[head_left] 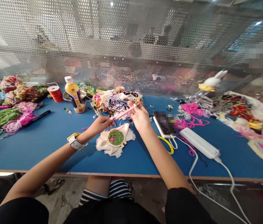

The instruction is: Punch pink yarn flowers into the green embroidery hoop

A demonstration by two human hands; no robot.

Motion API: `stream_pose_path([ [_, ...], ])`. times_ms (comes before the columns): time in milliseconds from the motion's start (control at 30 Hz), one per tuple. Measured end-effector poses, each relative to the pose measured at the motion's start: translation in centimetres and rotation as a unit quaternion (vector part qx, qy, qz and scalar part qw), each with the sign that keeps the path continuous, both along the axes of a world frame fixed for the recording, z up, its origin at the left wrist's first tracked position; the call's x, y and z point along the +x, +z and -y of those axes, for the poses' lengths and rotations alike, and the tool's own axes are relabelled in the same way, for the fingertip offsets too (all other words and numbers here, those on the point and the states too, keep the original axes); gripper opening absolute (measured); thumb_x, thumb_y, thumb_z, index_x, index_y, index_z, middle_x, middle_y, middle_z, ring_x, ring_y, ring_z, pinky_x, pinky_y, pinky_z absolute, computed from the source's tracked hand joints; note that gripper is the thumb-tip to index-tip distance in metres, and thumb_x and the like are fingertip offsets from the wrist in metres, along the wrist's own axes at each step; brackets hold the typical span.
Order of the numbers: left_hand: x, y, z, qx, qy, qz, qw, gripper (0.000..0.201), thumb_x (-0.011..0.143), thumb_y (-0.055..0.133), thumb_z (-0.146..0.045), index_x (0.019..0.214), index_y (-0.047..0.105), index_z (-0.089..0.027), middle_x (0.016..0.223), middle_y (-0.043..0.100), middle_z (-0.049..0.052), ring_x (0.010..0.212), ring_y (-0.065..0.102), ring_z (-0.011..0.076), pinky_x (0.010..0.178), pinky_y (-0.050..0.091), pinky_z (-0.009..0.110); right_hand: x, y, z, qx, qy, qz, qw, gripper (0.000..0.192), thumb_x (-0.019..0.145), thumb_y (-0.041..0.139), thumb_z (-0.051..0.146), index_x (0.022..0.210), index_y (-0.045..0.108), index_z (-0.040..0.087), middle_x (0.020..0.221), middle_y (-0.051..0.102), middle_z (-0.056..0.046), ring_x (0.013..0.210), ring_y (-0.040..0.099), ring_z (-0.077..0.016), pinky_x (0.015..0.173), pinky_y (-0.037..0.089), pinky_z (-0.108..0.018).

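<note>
My left hand (pixel 101 125) pinches the left end of a slim pink punch needle (pixel 123 114), which slants up to the right. My right hand (pixel 140 117), palm turned up, has its fingers closed round the other end. A pink thread shows just left of my left hand. Below both hands, a small embroidery hoop (pixel 115 137) lies on the table, apart from them. It holds frayed cream cloth (pixel 103 146) with green loops and a small pink patch.
Behind my hands is a heap of mixed yarn (pixel 114 104). A drink bottle (pixel 75 95) and a red thread spool (pixel 55 94) stand to its left. On the right lie a phone (pixel 165 123), yellow-handled scissors (pixel 168 146) and a white power strip (pixel 200 143) with its cable. A perforated metal panel (pixel 94 46) stands behind the blue table.
</note>
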State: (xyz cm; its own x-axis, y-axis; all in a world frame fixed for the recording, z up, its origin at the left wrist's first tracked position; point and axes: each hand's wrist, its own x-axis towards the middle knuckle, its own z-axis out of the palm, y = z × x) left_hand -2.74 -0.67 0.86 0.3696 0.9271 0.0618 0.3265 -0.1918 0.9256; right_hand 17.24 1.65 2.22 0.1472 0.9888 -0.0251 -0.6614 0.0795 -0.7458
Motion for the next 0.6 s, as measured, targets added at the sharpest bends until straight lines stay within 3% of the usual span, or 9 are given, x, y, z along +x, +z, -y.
stream_pose_path([
  [133,-1.8,-1.1,-0.2,0.095,0.027,-0.081,0.992,0.035,0.090,0.051,-0.038,0.068,0.068,-0.017,0.060,0.062,0.003,0.055,0.048,0.0119,0.055,0.034,0.024,0.0,-1.8,0.6,0.013,0.000,0.005,1.000,0.018,0.083,0.056,0.007,0.078,0.050,0.023,0.089,0.077,0.001,0.101,0.072,-0.0129,0.094,0.054,-0.033],
  [267,-4.0,-1.7,-0.8,0.177,0.070,-0.179,0.965,0.029,0.090,0.051,-0.032,0.067,0.063,-0.019,0.062,0.059,0.002,0.058,0.049,0.0144,0.061,0.036,0.025,-0.4,-3.0,0.7,0.037,-0.037,-0.007,0.999,0.018,0.081,0.059,0.009,0.089,0.052,0.024,0.090,0.078,0.001,0.104,0.071,-0.0122,0.102,0.049,-0.035],
  [367,-4.8,-1.9,-1.0,0.227,0.095,-0.206,0.947,0.022,0.089,0.055,-0.037,0.094,0.068,-0.020,0.089,0.064,0.007,0.079,0.058,0.0201,0.078,0.043,0.030,-1.1,-3.6,0.8,0.054,-0.044,0.015,0.997,0.020,0.078,0.066,0.020,0.093,0.053,0.025,0.098,0.077,0.000,0.112,0.068,-0.0141,0.105,0.048,-0.036],
  [433,-4.4,-2.1,-0.8,0.229,0.061,-0.170,0.956,0.041,0.089,0.055,-0.041,0.124,0.058,-0.020,0.115,0.062,0.011,0.097,0.059,0.0230,0.088,0.044,0.033,-1.8,-4.0,1.2,0.064,-0.038,0.071,0.995,0.022,0.078,0.069,0.033,0.092,0.053,0.027,0.107,0.076,-0.002,0.119,0.064,-0.0172,0.106,0.049,-0.039],
  [467,-3.9,-2.2,-0.6,0.217,0.027,-0.147,0.965,0.045,0.090,0.054,-0.042,0.130,0.054,-0.021,0.120,0.061,0.012,0.100,0.059,0.0230,0.090,0.045,0.033,-2.2,-4.1,1.5,0.070,-0.023,0.113,0.991,0.023,0.079,0.068,0.040,0.092,0.053,0.028,0.112,0.075,-0.002,0.122,0.062,-0.0184,0.105,0.049,-0.041],
  [500,-3.3,-2.4,-0.3,0.196,-0.011,-0.128,0.972,0.042,0.092,0.051,-0.042,0.128,0.055,-0.021,0.118,0.063,0.011,0.097,0.061,0.0220,0.087,0.046,0.032,-2.6,-4.2,1.8,0.078,-0.002,0.157,0.985,0.025,0.080,0.067,0.047,0.092,0.054,0.029,0.117,0.073,-0.001,0.125,0.060,-0.0191,0.105,0.050,-0.041],
  [600,-1.6,-3.3,0.4,0.126,-0.068,-0.083,0.986,0.034,0.097,0.043,-0.043,0.097,0.066,-0.018,0.083,0.067,0.005,0.074,0.060,0.0175,0.072,0.045,0.027,-2.8,-3.9,2.2,0.093,0.070,0.248,0.962,0.031,0.080,0.065,0.060,0.095,0.057,0.033,0.118,0.072,0.003,0.124,0.060,-0.0206,0.100,0.052,-0.040],
])
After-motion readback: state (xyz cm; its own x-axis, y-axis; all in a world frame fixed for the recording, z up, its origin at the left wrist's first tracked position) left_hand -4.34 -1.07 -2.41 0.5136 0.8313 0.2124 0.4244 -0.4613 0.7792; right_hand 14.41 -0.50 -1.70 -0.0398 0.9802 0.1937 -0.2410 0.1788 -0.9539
